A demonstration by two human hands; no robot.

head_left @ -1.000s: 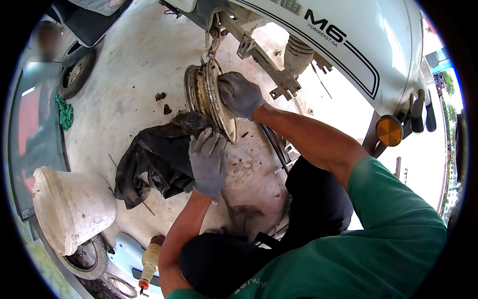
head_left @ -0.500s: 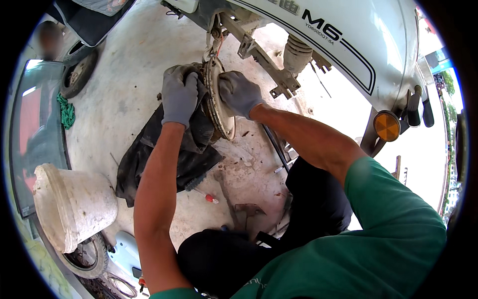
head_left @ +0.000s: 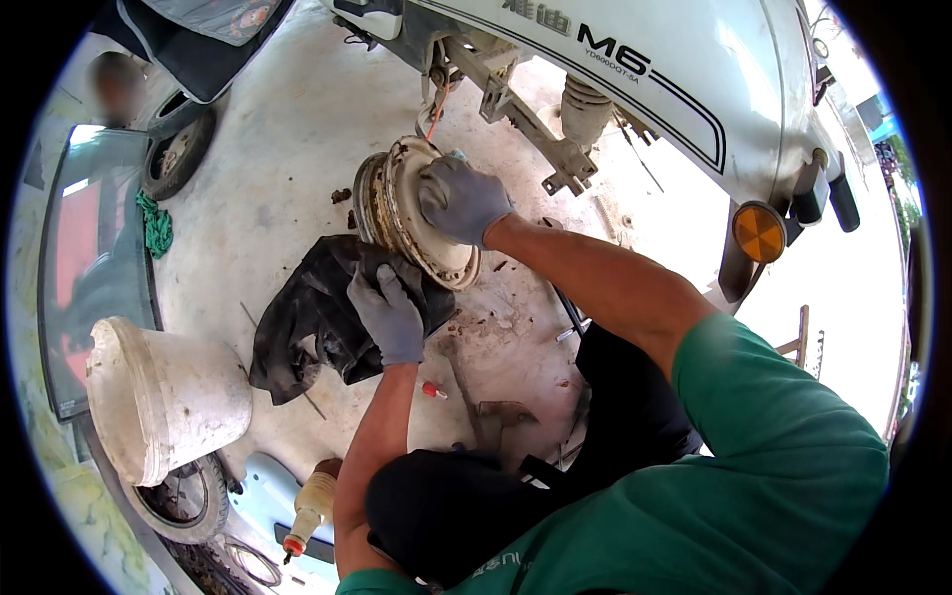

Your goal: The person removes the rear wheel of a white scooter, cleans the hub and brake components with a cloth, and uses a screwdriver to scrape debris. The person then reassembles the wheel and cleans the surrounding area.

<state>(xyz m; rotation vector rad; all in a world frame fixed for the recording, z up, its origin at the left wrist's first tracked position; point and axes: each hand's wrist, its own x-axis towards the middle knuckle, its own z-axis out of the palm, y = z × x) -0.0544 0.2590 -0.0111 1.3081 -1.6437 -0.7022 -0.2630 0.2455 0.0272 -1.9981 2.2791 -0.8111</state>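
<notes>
A rusty cream wheel rim [head_left: 458, 260] stands tilted on the floor ahead of me. My right hand [head_left: 461, 201], in a grey glove, is closed on the face of the rim with its fingers curled. Below and to the left of the rim lies a crumpled black cloth [head_left: 307, 312]. My left hand [head_left: 389, 312], gloved too, grips the cloth's right part, its thumb toward the rim. Folds of cloth hide some of its fingertips. A small red-handled tool [head_left: 433, 390] lies on the floor near my left wrist.
A white vehicle body [head_left: 694, 79] with a bare metal frame bar [head_left: 526, 124] overhangs the far right. A dirty white bucket [head_left: 188, 397] stands at left, by a tyre [head_left: 203, 511] and a red-tipped bottle [head_left: 312, 511]. A glass pane [head_left: 99, 278] leans at far left.
My left hand has come off the rim's left side, down toward me with the black cloth. The rim has turned to show more of its face; my right hand stays on it.
</notes>
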